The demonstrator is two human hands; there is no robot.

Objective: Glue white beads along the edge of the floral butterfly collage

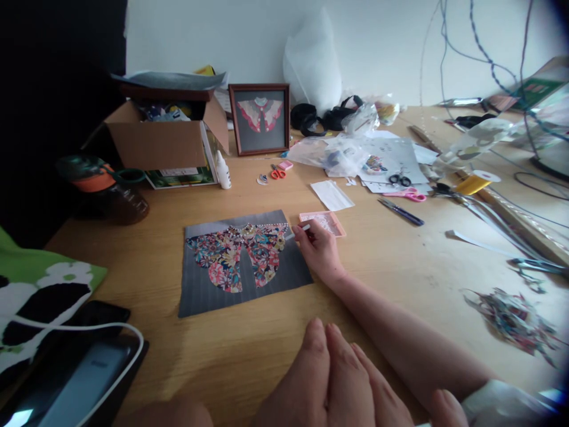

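Note:
My right hand is pinched around a slim white stick-like tool at the right edge of a grey pleated sheet. On that sheet lies a flower-patterned cape-shaped cutout, with pearl-like beads and gold ornaments along its top. Just behind the hand, a pink tray contains small whitish bits. Close to the camera, my left hand has its fingers bent and pressed together; their tips are hidden, and I cannot see anything in them.
A framed cape picture, an open cardboard box and a glue bottle stand behind. Orange scissors, pink scissors and snips lie around. A bottle and phone are left; fabric scraps right.

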